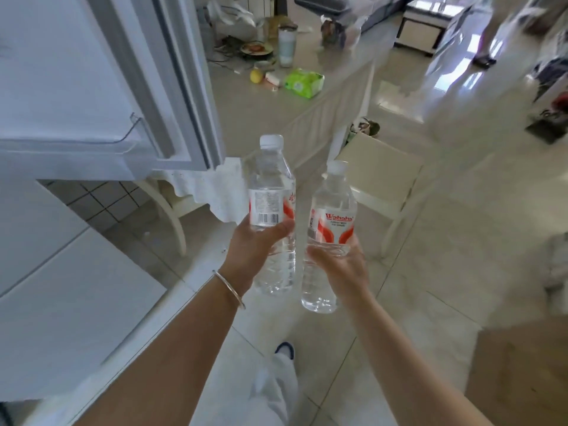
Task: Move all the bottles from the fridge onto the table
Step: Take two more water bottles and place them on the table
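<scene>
Two clear bottles, full of water: left hand [255, 244] grips the left bottle [272, 210], right hand [339, 265] grips the right bottle [330, 238].

Fridge door [92, 87]: cut off by the top and left edges; I can't see the fridge interior.
Table [246, 124]: far end blurred, clutter there unreadable.
Person beyond table [488, 32]: only blurred legs, cropped at the top.
</scene>
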